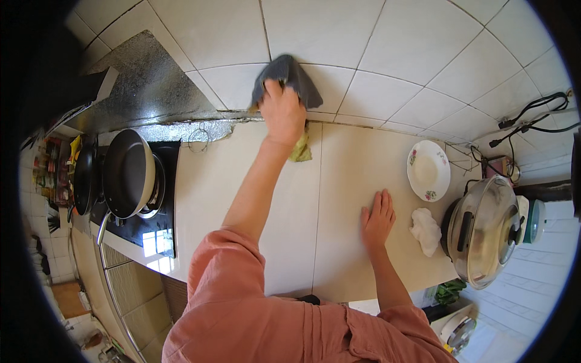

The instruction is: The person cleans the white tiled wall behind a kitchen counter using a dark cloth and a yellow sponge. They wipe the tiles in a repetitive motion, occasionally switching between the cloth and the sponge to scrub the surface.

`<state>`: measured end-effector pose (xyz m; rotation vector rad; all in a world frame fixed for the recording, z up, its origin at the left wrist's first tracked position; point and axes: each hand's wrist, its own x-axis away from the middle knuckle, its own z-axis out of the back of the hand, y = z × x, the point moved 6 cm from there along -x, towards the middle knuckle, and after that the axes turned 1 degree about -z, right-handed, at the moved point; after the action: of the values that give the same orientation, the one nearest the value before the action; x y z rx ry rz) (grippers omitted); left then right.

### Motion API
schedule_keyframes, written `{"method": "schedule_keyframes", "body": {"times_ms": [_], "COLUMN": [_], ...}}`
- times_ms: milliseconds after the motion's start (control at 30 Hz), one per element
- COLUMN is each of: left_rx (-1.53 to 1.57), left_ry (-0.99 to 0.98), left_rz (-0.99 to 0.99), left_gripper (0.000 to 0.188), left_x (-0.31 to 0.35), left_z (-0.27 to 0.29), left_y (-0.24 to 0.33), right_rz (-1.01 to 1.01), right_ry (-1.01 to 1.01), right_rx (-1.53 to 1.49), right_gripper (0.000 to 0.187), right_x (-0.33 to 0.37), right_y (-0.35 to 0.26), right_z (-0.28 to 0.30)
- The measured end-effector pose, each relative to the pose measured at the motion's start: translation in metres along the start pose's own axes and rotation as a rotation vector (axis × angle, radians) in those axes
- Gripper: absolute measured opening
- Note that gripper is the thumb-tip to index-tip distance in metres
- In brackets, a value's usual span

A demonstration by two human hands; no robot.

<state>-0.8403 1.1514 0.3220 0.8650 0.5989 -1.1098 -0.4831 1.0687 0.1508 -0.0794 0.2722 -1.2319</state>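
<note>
The left hand [283, 118] grips a dark-grey cloth [304, 85] — bunched beneath curled fingers, against the far white-tiled wall [324, 36]; the right hand [379, 222] — fingers close together — rests flat on the cream countertop [351, 175].

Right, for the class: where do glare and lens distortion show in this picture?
Head view: window-like glare on the black glass cooktop, a softer sheen on the metal panel; head view again: grout lines on the tiled wall bow, and the picture's edges go black.

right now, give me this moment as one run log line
left hand: holds grey cloth against wall tiles | right hand: palm down on counter | nearby: floral plate
</note>
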Motion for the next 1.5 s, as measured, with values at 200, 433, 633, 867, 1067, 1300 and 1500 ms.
{"method": "schedule_keyframes", "body": {"times_ms": [200,433,633,867,1067,1300,1500], "left_rx": [-0.032,0.125,-0.051,0.236,0.182,0.191,0.233], "left_ry": [0.254,-0.030,-0.104,-0.475,-0.482,-0.379,-0.596], "left_rz": [-0.165,-0.042,-0.113,-0.365,-0.365,-0.449,-0.533], "left_gripper": [0.049,0.056,0.019,0.038,0.037,0.035,0.044], "left_x": [-0.085,-0.069,-0.044,-0.065,-0.044,-0.046,-0.028], "left_z": [0.040,0.037,0.007,-0.011,-0.016,-0.025,-0.060], "left_y": [0.035,0.022,0.031,0.122,0.117,0.146,0.183], "right_rz": [-0.034,0.007,-0.038,-0.023,0.004,0.008,-0.004], "right_ry": [-0.064,0.002,-0.043,-0.027,0.045,0.069,0.042], "right_rx": [-0.003,-0.019,-0.008,-0.027,-0.025,-0.040,-0.029], "right_gripper": [0.063,0.061,0.062,0.062,0.061,0.062,0.064], "right_x": [0.000,0.004,0.002,0.003,0.002,0.003,0.005], "right_y": [0.002,-0.001,0.001,0.001,0.000,0.005,0.005], "right_z": [-0.001,0.002,0.003,0.006,0.010,0.006,0.008]}}
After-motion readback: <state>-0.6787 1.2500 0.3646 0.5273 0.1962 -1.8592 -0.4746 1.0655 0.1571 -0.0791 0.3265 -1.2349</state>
